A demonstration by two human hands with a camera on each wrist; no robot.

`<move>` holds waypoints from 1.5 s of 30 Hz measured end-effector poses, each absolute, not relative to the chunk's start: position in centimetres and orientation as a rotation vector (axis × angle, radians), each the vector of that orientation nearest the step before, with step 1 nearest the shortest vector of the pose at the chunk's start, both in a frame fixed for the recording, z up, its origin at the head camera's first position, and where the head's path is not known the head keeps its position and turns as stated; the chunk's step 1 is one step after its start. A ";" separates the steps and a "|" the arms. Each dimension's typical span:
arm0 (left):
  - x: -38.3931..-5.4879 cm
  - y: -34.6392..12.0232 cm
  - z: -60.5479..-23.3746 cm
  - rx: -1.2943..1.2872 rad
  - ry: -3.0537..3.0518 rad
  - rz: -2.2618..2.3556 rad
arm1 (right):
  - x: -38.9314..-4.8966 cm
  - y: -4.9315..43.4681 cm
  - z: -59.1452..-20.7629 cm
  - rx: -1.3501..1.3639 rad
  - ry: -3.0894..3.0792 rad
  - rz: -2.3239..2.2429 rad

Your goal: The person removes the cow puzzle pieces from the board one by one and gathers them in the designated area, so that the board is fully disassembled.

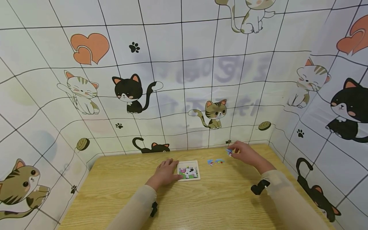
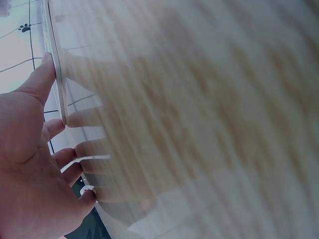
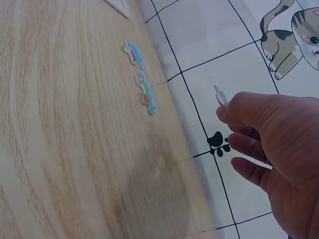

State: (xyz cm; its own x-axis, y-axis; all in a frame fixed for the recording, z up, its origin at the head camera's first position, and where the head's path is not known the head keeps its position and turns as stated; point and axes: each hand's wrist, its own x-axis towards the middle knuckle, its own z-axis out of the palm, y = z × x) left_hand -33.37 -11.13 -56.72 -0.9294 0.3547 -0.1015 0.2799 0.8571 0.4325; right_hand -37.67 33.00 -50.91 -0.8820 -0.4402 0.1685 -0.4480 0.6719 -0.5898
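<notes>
Puzzle piece (image 1: pixel 229 152), partly blue – it is pinched at the fingertips of the right hand (image 1: pixel 243 154), lifted off the table (image 1: pixel 201 204). Two loose pieces (image 1: pixel 219 161) lie left of that hand; farther left, the cow puzzle board (image 1: pixel 188 162) sits just right of the left hand (image 1: pixel 165 173) – fingers loosely extended, touching its edge.

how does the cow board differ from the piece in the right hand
The board lies flat on the table, while the piece is pinched in the right hand. The board is much larger than the piece. The board shows a cow; the piece shows blue, its picture too small to make out. Both are touched by a hand.
</notes>
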 end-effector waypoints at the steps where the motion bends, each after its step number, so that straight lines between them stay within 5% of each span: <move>1: -33.4 -11.1 -56.7 0.492 2.853 0.626 | -37.7 33.1 -51.0 0.760 -2.861 1.011; 22: -33.1 -11.1 -56.4 0.491 2.853 0.633 | -38.8 33.8 -56.3 0.640 -2.972 1.003; 45: -33.0 -10.9 -56.3 0.483 2.844 0.676 | -38.7 33.3 -56.1 0.653 -3.013 1.053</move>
State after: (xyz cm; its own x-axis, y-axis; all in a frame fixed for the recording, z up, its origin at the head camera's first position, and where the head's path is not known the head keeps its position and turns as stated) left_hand -32.99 -10.93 -56.34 -0.9314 0.3509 -0.0970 0.2698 0.8441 0.4634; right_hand -38.67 33.25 -56.09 -0.9132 -0.4068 0.0222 -0.3320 0.7116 -0.6192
